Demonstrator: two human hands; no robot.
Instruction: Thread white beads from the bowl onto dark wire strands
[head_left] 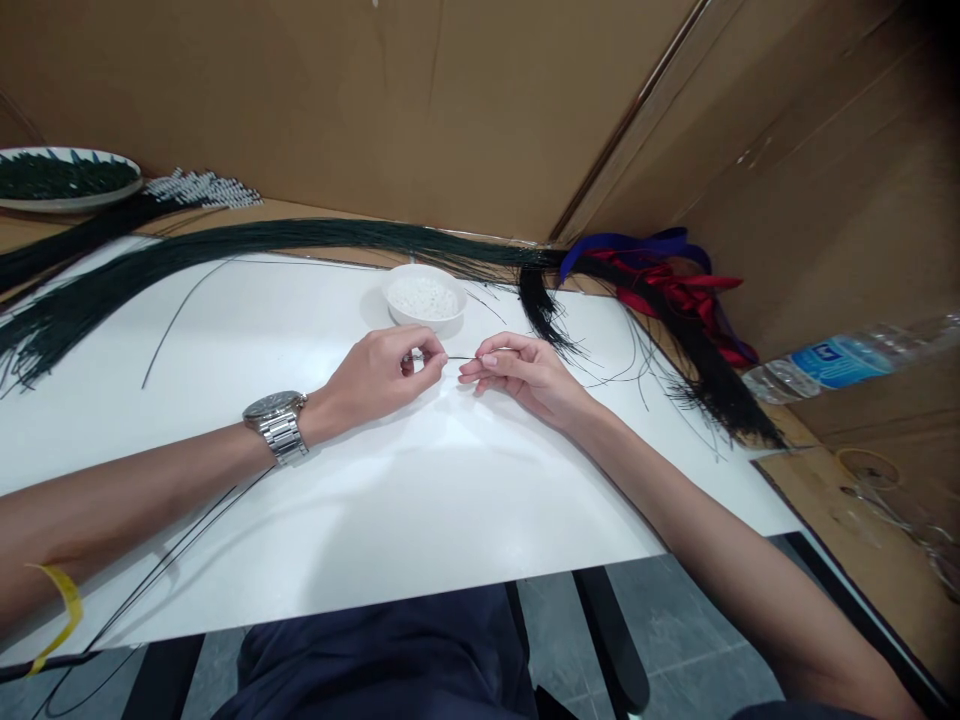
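Note:
Over the white table, my left hand [382,370] pinches a thin black cord [460,358] between thumb and index finger. A short piece of that cord spans the gap to my right hand [531,376], whose thumb and index finger close on it while the other fingers are loosely bent. Just behind my left hand stands a white bowl [397,313] holding many small white pieces [424,297] that look like beads. Loose black cords [191,535] trail under my left forearm and over the table's front edge.
Along the back lies a long bundle of dark green cords [322,233]. At right are black cord ends [697,345], red ribbon [675,290], blue ribbon [637,243] and a plastic bottle [840,360]. A plate [67,205] and white-tipped cords [202,187] are back left. Cardboard walls [450,110] rise behind.

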